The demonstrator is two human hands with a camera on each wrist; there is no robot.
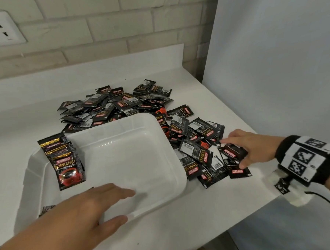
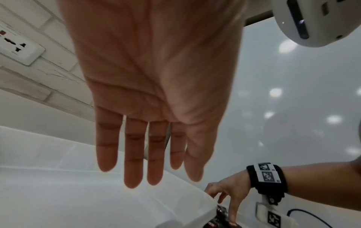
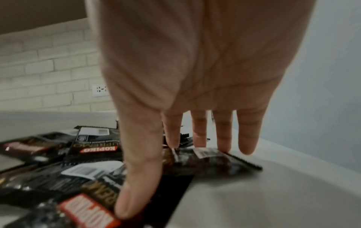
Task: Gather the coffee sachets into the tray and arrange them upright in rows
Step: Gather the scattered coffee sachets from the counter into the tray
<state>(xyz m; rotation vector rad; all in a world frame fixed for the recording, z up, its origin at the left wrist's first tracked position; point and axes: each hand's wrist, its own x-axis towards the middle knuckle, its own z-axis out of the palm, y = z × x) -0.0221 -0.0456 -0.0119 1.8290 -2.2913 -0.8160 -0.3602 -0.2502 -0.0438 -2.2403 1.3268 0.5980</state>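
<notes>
Fingers (image 3: 222,135) of the right hand (image 1: 251,149) pinch a black foil coffee sachet (image 1: 232,152) against the thumb, at the right edge of the loose black sachets (image 1: 119,104) strewn over the white bench (image 1: 34,97). The left hand (image 1: 84,211) hovers flat, fingers straight, above the white plastic tray (image 1: 107,128), where a short row of sachets (image 1: 66,164) stands at its left wall.

You see a translucent white tray (image 1: 161,136) on a plain white counter (image 1: 25,97), and around it the loose sachets (image 1: 197,134) are black with red name bands, gold lettering and white barcode patches. The few sachets standing in the tray (image 1: 66,164) show black fronts with gold top edges, gold lettering and a red cup picture. On your right wrist sits a black band (image 1: 307,155) carrying white panels printed with black square-code patterns, and the wall (image 1: 98,32) behind is off-white brick with a white socket plate (image 1: 0,30).
</notes>
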